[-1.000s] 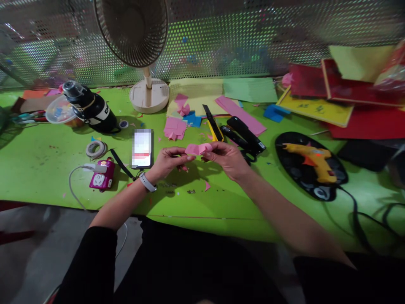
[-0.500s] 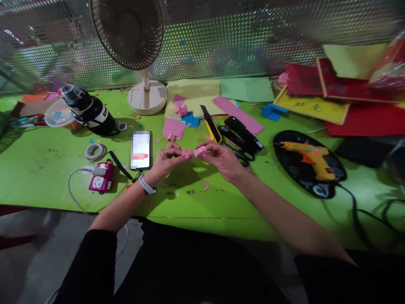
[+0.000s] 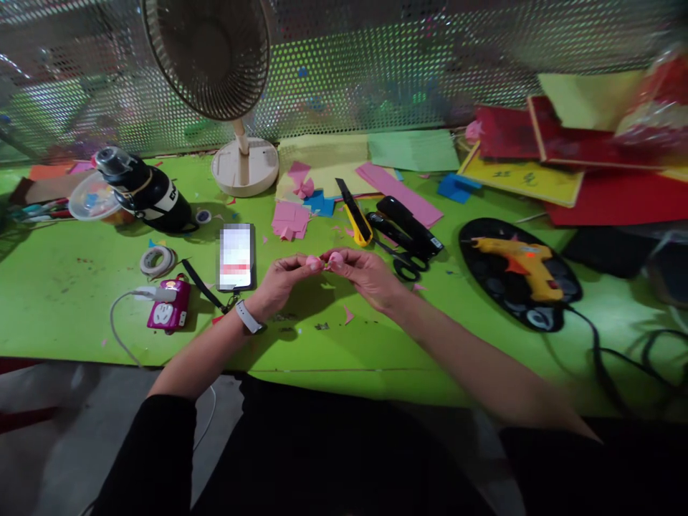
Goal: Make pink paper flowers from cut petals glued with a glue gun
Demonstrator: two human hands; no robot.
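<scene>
My left hand [image 3: 284, 281] and my right hand [image 3: 370, 276] meet above the front of the green table [image 3: 322, 351], both closed in a pinch. Between them is small folded pink paper [image 3: 336, 259], with pink showing at the fingertips of each hand. Whether it is one piece or two, I cannot tell, as fingers cover much of it. Just beyond the hands lie a yellow utility knife [image 3: 361, 228], black scissors [image 3: 407, 266] and a black stapler [image 3: 411, 222]. A stack of pink paper squares [image 3: 290, 217] and a pink folded paper shape [image 3: 303, 186] sit behind.
To the left are a phone [image 3: 236, 254], a tape roll [image 3: 158, 261], a purple power adapter [image 3: 169, 307] and a black bottle [image 3: 153, 193]. A fan [image 3: 244, 168] stands behind. Rightward, a yellow glue gun [image 3: 519, 261] rests on a black mat [image 3: 484, 287], its cord trailing.
The pink paper between my fingertips now shows as two rounded bits, with the fingers slightly shifted. The view has moved a little; the things on the table lie as before.
</scene>
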